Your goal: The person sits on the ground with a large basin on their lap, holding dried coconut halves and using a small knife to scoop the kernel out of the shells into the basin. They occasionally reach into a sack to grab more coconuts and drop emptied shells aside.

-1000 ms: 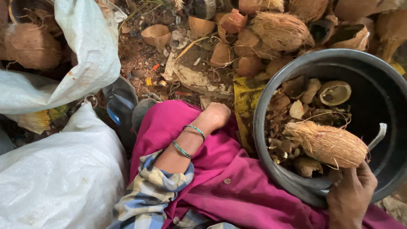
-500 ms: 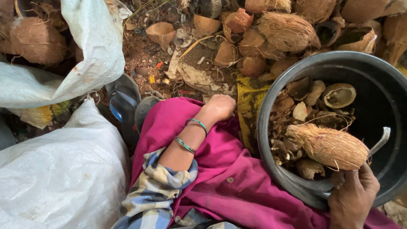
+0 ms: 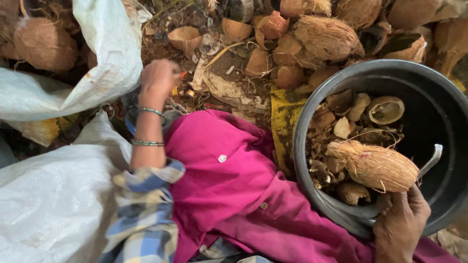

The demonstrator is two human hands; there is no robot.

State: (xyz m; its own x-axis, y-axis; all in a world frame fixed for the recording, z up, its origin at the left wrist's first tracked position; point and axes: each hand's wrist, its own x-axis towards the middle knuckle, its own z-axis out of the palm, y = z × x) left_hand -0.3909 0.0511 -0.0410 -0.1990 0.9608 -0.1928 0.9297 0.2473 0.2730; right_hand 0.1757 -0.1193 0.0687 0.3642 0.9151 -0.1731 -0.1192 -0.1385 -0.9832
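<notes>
Right hand: my right hand (image 3: pixel 400 225) sits at the lower right of the frame, fingers curled over the near rim of the round dark grey plastic tub (image 3: pixel 441 92); it grips the rim and, as far as I can tell, the base of the fibrous brown husked coconut (image 3: pixel 374 166) that lies just above it.

Left hand: my left hand (image 3: pixel 157 79) is stretched out to the upper left of centre, fingers bunched downward over the littered ground; what it pinches, if anything, I cannot tell. Two thin green bangles (image 3: pixel 148 127) ring my wrist.

Coconut: it lies tilted inside the tub's near side, pointed end toward the left, resting on the shell scraps.

Tub contents: broken brown coconut shell pieces (image 3: pixel 341 122) cover the left half of the tub's floor, with one halved shell cup (image 3: pixel 386 109) open-side up near the top. A curved grey metal blade (image 3: pixel 431 161) pokes out just right of the coconut.

Clothing: bright magenta cloth with small buttons (image 3: pixel 229 185) spreads across the lower centre, between my two arms; my blue and cream checked sleeve (image 3: pixel 144 204) shows at lower left.

Sacks: a white woven plastic sack (image 3: pixel 46 195) fills the lower left; another white sack (image 3: pixel 105 53) drapes across the upper left, just beside my left hand.

Ground: a heap of husked coconuts and shell halves (image 3: pixel 321 34) lies along the top of the frame, above the tub.
</notes>
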